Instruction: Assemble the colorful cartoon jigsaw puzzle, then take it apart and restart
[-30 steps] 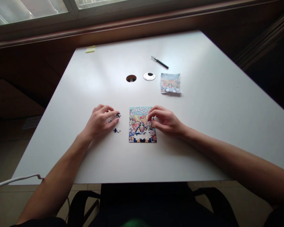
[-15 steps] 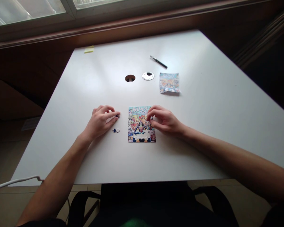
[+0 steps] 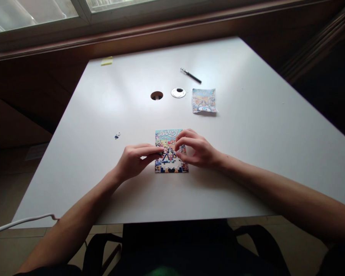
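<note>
A colourful jigsaw puzzle point(image 3: 171, 170) lies flat on the white table, with a pale gap in its lower middle. Over its left edge, my left hand point(image 3: 136, 158) is closed in a pinch on a small dark puzzle piece point(image 3: 161, 153). My right hand point(image 3: 197, 148) covers the puzzle's right side, thumb and forefinger curled together on what looks like a small piece, mostly hidden. Another loose piece point(image 3: 117, 135), blue and white, rests on the table beyond my left hand. Something whitish shows just under the left fingers, largely covered.
Farther back lie a printed packet point(image 3: 204, 100) with a similar picture and a black pen point(image 3: 191, 75). A round cable hole point(image 3: 156, 96) and its silver cover point(image 3: 178, 92) are near the middle. A yellow note point(image 3: 106, 61) sits at the far left corner, a white cable point(image 3: 31, 219) at the near left.
My left hand has moved right to the puzzle with a piece, uncovering one loose piece and covering another. My right hand has shifted slightly left over the puzzle.
</note>
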Available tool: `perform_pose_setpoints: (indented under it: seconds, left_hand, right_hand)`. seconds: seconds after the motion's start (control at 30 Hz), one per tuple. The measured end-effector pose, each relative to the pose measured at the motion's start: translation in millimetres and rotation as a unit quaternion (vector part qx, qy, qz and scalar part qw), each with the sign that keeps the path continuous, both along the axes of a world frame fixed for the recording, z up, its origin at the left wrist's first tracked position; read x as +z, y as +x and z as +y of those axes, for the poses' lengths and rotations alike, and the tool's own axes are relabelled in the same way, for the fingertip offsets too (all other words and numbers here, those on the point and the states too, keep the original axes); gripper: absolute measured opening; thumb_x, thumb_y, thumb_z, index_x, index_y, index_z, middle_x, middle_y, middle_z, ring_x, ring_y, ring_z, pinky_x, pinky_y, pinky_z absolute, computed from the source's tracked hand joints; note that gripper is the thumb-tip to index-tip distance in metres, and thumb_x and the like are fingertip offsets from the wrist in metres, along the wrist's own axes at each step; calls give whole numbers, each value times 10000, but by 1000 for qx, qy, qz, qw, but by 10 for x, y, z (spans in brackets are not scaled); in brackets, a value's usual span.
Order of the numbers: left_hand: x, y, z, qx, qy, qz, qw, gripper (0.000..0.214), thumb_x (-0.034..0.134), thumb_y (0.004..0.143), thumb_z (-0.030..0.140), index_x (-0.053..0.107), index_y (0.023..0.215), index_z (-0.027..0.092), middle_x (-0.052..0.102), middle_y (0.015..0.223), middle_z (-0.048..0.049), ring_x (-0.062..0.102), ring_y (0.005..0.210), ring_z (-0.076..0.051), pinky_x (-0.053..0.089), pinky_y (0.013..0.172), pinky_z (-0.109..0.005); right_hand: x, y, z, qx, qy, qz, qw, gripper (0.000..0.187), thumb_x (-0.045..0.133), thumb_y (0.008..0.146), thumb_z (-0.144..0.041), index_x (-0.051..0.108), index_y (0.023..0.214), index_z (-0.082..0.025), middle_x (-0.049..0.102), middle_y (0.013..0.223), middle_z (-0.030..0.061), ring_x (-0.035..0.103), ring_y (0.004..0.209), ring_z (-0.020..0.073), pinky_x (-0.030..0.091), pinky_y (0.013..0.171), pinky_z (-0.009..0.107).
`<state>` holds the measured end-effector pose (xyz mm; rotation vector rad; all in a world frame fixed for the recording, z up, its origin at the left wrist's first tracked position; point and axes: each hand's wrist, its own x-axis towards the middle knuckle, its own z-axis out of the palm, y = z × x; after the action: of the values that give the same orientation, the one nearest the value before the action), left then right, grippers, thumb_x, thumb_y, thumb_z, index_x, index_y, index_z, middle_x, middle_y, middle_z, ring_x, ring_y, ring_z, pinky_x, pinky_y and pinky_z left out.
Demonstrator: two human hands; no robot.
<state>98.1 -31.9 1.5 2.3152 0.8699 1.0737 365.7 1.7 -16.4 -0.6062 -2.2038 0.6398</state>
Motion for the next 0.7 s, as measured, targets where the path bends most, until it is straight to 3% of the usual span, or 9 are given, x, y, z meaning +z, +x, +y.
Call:
perform_pose_setpoints:
  seconds: [0.23,0.57,0.7]
  left_hand:
    - [-44,117,-51,-9,22,-2,1000,174,784,863,222,771,1035,200,800,900,-38,749,725,-128,626,699,-217]
    - [-41,150,-48,-15,21,-1,1000,146,779,868,256,757,998,194,785,868,-35,729,697,-122,610,668,-221]
    - [-34,101,-20,-9,8,-4,1000,250,786,863,287,730,1078,173,762,860,-48,715,695,-120,620,691,-231]
  right_hand:
    - [-30,-64,-60,11,107,-16,994,143,726,863,-249,644,979,-247,641,975,49,552,930,206,495,877,403]
    - [-40,-80,-61,15,110,-13,994,178,720,858,-251,616,1003,-254,648,977,36,554,936,201,470,888,400]
    - [6,-24,-46,5,90,-27,996,156,690,834,-222,607,964,-247,623,1013,49,531,952,214,460,907,418]
